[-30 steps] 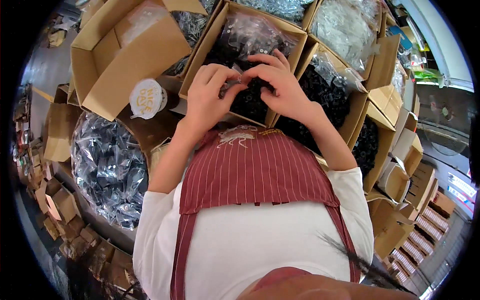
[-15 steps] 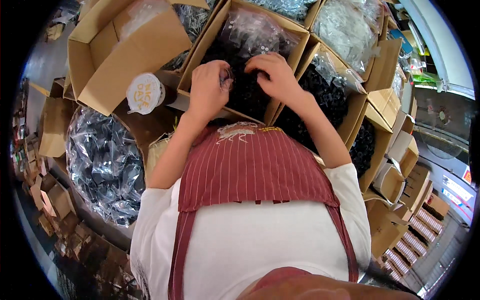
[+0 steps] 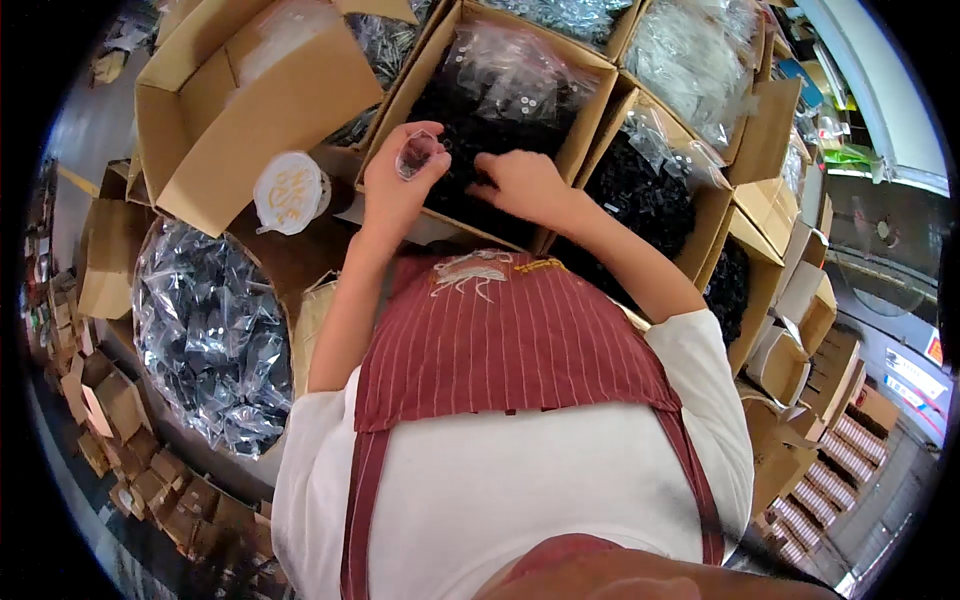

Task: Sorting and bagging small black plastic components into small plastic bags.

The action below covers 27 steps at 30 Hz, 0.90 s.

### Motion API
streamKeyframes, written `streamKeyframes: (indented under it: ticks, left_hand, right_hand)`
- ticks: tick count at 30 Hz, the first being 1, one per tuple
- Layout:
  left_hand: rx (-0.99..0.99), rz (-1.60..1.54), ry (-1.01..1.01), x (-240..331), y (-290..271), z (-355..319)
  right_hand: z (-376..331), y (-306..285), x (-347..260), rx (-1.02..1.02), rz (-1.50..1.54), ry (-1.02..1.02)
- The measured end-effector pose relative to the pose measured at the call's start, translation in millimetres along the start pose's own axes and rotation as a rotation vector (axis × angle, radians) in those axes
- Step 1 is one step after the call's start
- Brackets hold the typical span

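My left hand (image 3: 398, 180) pinches a small clear plastic bag (image 3: 416, 156), its mouth spread into a round opening, over the left edge of a cardboard box (image 3: 590, 110). To its right, my right hand (image 3: 528, 188) is low over the small black parts (image 3: 510, 222) in that box. Its fingers are curled together toward the bag. Whatever they grip is dark and hidden against the black heap. Across the far half of the box lie clear bags (image 3: 515, 75) with small white rings or dots on them.
At the left stand a lidded cup (image 3: 290, 192), an open cardboard box (image 3: 240, 145) and a round heap of filled clear bags (image 3: 210, 335). Another box of black parts (image 3: 640, 185) adjoins at the right; clear bags (image 3: 690, 65) fill one behind it.
Both hands have come nearer to my body, the left also a little leftward. The clear bag in the left hand now shows its open mouth. My right fingers have curled in more.
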<state>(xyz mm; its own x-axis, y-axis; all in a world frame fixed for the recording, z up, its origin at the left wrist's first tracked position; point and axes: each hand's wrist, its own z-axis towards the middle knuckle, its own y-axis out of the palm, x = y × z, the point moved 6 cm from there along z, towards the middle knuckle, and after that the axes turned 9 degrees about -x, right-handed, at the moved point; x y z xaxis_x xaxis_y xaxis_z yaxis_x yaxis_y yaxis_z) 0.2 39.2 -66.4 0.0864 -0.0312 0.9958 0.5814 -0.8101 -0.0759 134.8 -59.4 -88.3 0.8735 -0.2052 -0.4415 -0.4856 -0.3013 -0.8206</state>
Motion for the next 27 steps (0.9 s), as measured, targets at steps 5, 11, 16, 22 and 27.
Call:
streamKeyframes:
  ticks: [5,11,16,22,27]
  left_hand:
    - [0.063,-0.057,0.034,5,4,4]
    - [0.074,-0.094,0.065,0,11,6]
    - [0.089,-0.117,0.078,-5,16,11]
    - [0.11,-0.127,0.079,0,15,10]
    - [0.116,-0.093,0.084,-2,14,9]
  right_hand:
    - [-1,-27,34,0.003,0.486,-0.008]
    - [-26,-33,28,-0.091,1.762,-0.042]
    - [-31,-34,19,-0.147,2.002,-0.167]
    - [-39,-38,11,-0.121,2.058,-0.194]
    - [-40,-39,5,-0.154,2.016,-0.268]
